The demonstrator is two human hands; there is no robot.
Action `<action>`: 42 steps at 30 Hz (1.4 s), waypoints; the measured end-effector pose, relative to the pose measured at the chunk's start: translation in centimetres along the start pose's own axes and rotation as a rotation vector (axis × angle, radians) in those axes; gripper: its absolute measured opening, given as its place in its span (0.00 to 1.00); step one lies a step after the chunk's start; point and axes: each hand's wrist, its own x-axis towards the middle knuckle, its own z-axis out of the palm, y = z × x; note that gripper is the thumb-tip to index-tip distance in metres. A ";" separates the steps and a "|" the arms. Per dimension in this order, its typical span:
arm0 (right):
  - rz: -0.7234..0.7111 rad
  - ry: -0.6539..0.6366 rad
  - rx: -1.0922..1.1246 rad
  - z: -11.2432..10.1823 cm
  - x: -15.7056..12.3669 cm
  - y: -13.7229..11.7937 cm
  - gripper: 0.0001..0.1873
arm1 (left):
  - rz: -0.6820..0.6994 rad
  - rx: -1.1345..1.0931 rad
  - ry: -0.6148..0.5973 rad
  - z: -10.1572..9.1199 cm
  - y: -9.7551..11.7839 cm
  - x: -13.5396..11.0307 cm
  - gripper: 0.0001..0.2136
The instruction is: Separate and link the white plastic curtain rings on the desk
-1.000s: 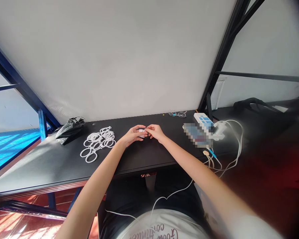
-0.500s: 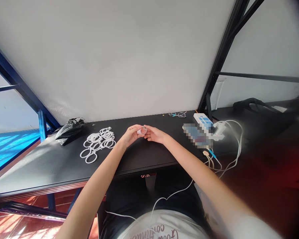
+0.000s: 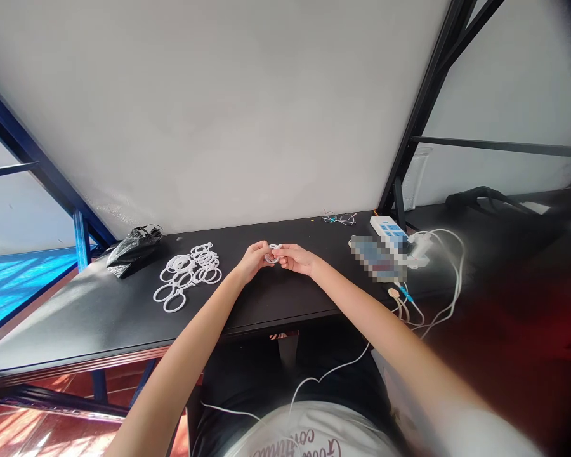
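Above the middle of the black table point(image 3: 271, 298), both my hands are closed on a small white ring point(image 3: 269, 259). My left hand point(image 3: 254, 260) grips its left side, and my right hand point(image 3: 297, 259) pinches its right side between thumb and fingers. The fingers hide part of the ring, so I cannot tell whether it is one ring or a linked pair. To the left of my hands lies a loose pile of similar white rings point(image 3: 175, 301), several of them overlapping.
A crumpled black plastic bag point(image 3: 134, 249) lies at the left rear. Eyeglasses point(image 3: 340, 219) rest near the wall. At the right are a blurred-out flat device point(image 3: 375, 259), a white-and-blue power strip point(image 3: 387, 228) and looping white cables point(image 3: 458, 273). Metal frame posts point(image 3: 421, 95) rise behind.
My hands have drawn closer around the ring, which has turned to show more of its round face. My right fingers have closed further on it. The pile has not moved.
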 end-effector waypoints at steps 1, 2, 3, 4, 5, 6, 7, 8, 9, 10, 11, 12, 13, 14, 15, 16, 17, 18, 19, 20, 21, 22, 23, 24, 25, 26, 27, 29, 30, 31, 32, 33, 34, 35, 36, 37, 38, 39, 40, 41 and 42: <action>0.000 0.022 -0.033 0.1 0.0 0.0 0.12 | 0.021 0.107 0.040 0.1 -0.2 0.0 0.14; -0.004 0.048 -0.056 0.2 0.0 0.0 0.12 | 0.057 0.211 0.082 0.2 -0.4 0.0 0.14; -0.013 0.076 -0.067 0.3 0.0 0.0 0.12 | 0.105 0.313 0.123 0.2 -0.6 0.0 0.13; -0.022 0.103 -0.072 0.3 0.0 0.0 0.13 | 0.157 0.414 0.151 0.3 -0.7 -0.1 0.11; -0.029 0.131 -0.077 0.3 0.1 0.0 0.13 | 0.208 0.508 0.158 0.4 -0.8 -0.2 0.09; -0.030 0.156 -0.086 0.2 0.2 0.0 0.13 | 0.249 0.594 0.144 0.4 -0.9 -0.3 0.08; -0.024 0.171 -0.096 0.2 0.2 0.1 0.13 | 0.278 0.668 0.116 0.4 -0.9 -0.4 0.08; -0.014 0.177 -0.100 0.1 0.2 0.1 0.13 | 0.296 0.726 0.082 0.4 -1.0 -0.4 0.09; -0.005 0.171 -0.094 0.1 0.2 0.1 0.12 | 0.305 0.761 0.054 0.3 -1.0 -0.4 0.10; -0.001 0.152 -0.079 0.1 0.2 0.0 0.10 | 0.306 0.773 0.041 0.1 -1.1 -0.3 0.10; -0.001 0.121 -0.057 0.0 0.1 0.0 0.08 | 0.303 0.762 0.043 -0.1 -1.2 -0.2 0.09; -0.004 0.084 -0.037 0.0 0.0 -0.1 0.07 | 0.296 0.734 0.051 -0.3 -1.3 0.0 0.07; -0.010 0.054 -0.026 0.1 -0.1 -0.1 0.08 | 0.285 0.698 0.057 -0.4 -1.5 0.2 0.05; -0.015 0.034 -0.026 0.1 -0.2 -0.2 0.09 | 0.271 0.662 0.060 -0.6 -1.6 0.3 0.03; -0.017 0.027 -0.035 0.2 -0.3 -0.2 0.09 | 0.257 0.635 0.060 -0.7 -1.7 0.4 0.01; -0.017 0.036 -0.049 0.2 -0.3 -0.3 0.08 | 0.244 0.621 0.059 -0.7 -1.8 0.4 0.01; -0.014 0.054 -0.066 0.3 -0.4 -0.3 0.07 | 0.234 0.622 0.058 -0.7 -1.8 0.4 0.02; -0.009 0.070 -0.083 0.3 -0.3 -0.3 0.06 | 0.227 0.633 0.054 -0.6 -1.7 0.3 0.03; -0.002 0.078 -0.097 0.2 -0.3 -0.2 0.05 | 0.226 0.650 0.048 -0.4 -1.6 0.2 0.03; 0.006 0.077 -0.110 0.2 -0.3 -0.2 0.05 | 0.235 0.671 0.038 -0.3 -1.5 0.0 0.03; 0.014 0.068 -0.119 0.2 -0.2 -0.2 0.06 | 0.256 0.696 0.027 -0.1 -1.3 -0.2 0.03; 0.020 0.056 -0.127 0.1 -0.2 -0.1 0.07 | 0.284 0.724 0.018 0.0 -1.2 -0.3 0.03; 0.025 0.044 -0.137 0.1 -0.1 -0.1 0.08 | 0.312 0.754 0.012 0.0 -1.0 -0.5 0.03; 0.029 0.037 -0.151 0.1 -0.1 -0.1 0.09 | 0.332 0.784 0.011 0.0 -0.9 -0.6 0.04; 0.031 0.033 -0.170 0.1 -0.2 -0.2 0.09 | 0.345 0.814 0.016 0.0 -0.8 -0.6 0.05; 0.031 0.032 -0.193 0.1 -0.2 -0.2 0.10 | 0.347 0.842 0.022 -0.1 -0.7 -0.7 0.06; 0.028 0.034 -0.219 0.2 -0.2 -0.2 0.11 | 0.344 0.868 0.028 -0.2 -0.7 -0.7 0.06; 0.020 0.042 -0.268 0.4 -0.3 -0.1 0.13 | 0.341 0.915 0.031 -0.5 -0.6 -0.7 0.07; 0.011 0.050 -0.286 0.6 -0.2 0.0 0.15 | 0.344 0.936 0.027 -0.6 -0.6 -0.7 0.07; -0.003 0.061 -0.301 0.7 -0.2 0.2 0.17 | 0.349 0.955 0.022 -0.8 -0.6 -0.6 0.08; -0.023 0.078 -0.314 0.9 -0.1 0.5 0.19 | 0.354 0.970 0.018 -1.0 -0.6 -0.4 0.09; -0.054 0.101 -0.323 1.2 0.1 0.7 0.20 | 0.358 0.976 0.017 -1.2 -0.7 -0.3 0.09; -0.093 0.131 -0.331 1.5 0.3 1.0 0.21 | 0.360 0.975 0.013 -1.3 -0.7 -0.1 0.10; -0.139 0.166 -0.332 1.8 0.4 1.3 0.22 | 0.360 0.966 0.008 -1.4 -0.7 0.1 0.10; -0.186 0.189 -0.328 2.1 0.6 1.6 0.23 | 0.363 0.951 0.003 -1.5 -0.8 0.3 0.10; -0.227 0.205 -0.318 2.4 0.7 1.9 0.25 | 0.370 0.931 -0.006 -1.5 -0.8 0.5 0.11; -0.258 0.219 -0.306 2.6 0.8 2.0 0.27 | 0.380 0.907 -0.016 -1.5 -0.7 0.6 0.11; -0.285 0.227 -0.293 2.8 0.8 2.2 0.28 | 0.389 0.879 -0.016 -1.5 -0.7 0.7 0.11; -0.308 0.233 -0.284 3.0 0.8 2.2 0.29 | 0.388 0.846 -0.009 -1.4 -0.6 0.8 0.11; -0.329 0.232 -0.280 3.1 0.8 2.3 0.30 | 0.377 0.811 0.003 -1.3 -0.6 0.8 0.12; -0.345 0.223 -0.280 3.1 0.7 2.3 0.31 | 0.356 0.778 0.014 -1.2 -0.5 0.7 0.14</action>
